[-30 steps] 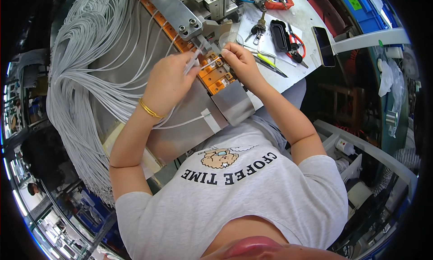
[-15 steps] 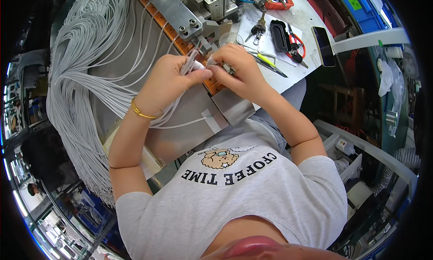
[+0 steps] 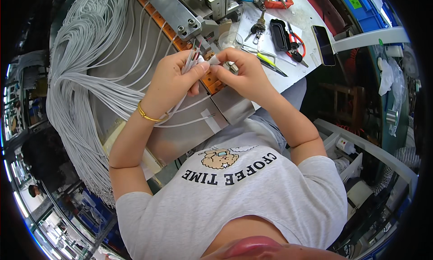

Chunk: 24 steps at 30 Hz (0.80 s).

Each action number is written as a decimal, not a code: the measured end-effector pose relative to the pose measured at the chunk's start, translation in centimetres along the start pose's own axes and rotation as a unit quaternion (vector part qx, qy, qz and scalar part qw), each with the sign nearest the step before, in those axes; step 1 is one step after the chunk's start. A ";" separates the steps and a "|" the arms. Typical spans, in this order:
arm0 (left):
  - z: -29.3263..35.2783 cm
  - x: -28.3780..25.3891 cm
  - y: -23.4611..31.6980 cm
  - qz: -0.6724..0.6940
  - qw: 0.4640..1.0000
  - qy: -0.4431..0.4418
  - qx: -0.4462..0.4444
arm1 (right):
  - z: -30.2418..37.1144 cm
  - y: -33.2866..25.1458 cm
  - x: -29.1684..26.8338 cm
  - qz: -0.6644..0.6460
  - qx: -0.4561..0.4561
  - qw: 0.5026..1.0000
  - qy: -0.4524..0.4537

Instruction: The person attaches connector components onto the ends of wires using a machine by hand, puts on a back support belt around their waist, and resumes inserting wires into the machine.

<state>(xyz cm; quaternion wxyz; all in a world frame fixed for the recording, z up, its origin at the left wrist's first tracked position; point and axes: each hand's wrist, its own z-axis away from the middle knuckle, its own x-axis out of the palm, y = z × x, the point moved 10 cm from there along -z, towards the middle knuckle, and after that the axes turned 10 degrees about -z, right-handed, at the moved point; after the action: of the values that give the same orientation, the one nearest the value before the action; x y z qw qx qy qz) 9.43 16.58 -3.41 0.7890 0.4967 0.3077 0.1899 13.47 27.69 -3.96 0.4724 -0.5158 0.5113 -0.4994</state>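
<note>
Left hand [image 3: 172, 76] grips cables [image 3: 186, 63], coloured ends [image 3: 196, 56] already bared, right hand [image 3: 247, 73] sits close, grip unclear, and the heap [image 3: 74, 90] left of the orange rail [image 3: 181, 45] likely waits.

That white tabletop [image 3: 305, 19] over there bearing a dark phone [image 3: 324, 45], red-handled cutters [image 3: 296, 56] lying left of the phone, a white paper sheet [image 3: 247, 23] lying farther left, a red tray [image 3: 278, 7] sitting beyond and left of it
</note>
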 end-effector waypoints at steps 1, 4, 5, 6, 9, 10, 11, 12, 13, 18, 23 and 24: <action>0.0 0.0 -0.3 0.018 1.000 -0.002 -0.009 | 0.1 -0.5 -0.1 0.032 -0.039 0.999 0.009; 0.0 -0.1 0.1 0.014 1.000 0.009 -0.002 | 0.2 -1.7 -0.2 0.097 -0.117 0.988 0.027; 0.0 -0.2 0.2 0.012 1.000 0.014 0.001 | 0.1 -1.7 -0.2 0.093 -0.116 0.989 0.024; -0.1 -0.3 0.2 0.012 1.000 0.014 0.000 | -0.1 -1.7 -0.3 0.090 -0.115 0.989 0.022; -0.1 0.5 -0.3 -0.007 0.999 -0.036 -0.029 | -0.2 -1.8 0.0 0.100 -0.131 0.986 0.006; -0.2 0.3 -0.5 -0.007 0.999 -0.035 -0.029 | -0.1 -2.0 0.3 0.113 -0.150 0.982 -0.007; -0.4 -0.7 0.3 -0.088 0.996 -0.004 0.024 | 0.0 -2.1 0.6 0.127 -0.169 0.977 -0.021; -0.4 -1.4 1.1 -0.168 0.982 0.028 0.078 | -0.1 -1.8 0.4 0.127 -0.168 0.977 -0.022; -0.2 -1.8 2.0 -0.246 0.959 0.060 0.130 | -0.4 -0.8 -0.6 0.120 -0.145 0.982 0.003; -0.4 -3.0 1.0 -0.145 0.986 0.070 0.031 | -1.2 2.2 -2.2 0.146 -0.099 0.983 0.044; -0.3 -1.1 0.5 -0.316 0.944 0.047 0.080 | -1.6 1.7 -1.6 0.221 -0.130 0.966 0.031; -0.2 -0.9 0.7 -0.347 0.933 0.052 0.082 | -1.6 1.9 -1.6 0.221 -0.130 0.966 0.032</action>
<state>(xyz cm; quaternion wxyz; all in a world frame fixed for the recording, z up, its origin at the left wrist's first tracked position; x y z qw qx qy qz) 8.61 16.44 -2.56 0.7451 0.4113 0.5162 -0.0955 11.80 29.32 -5.77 0.4836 -0.4308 0.6877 -0.3282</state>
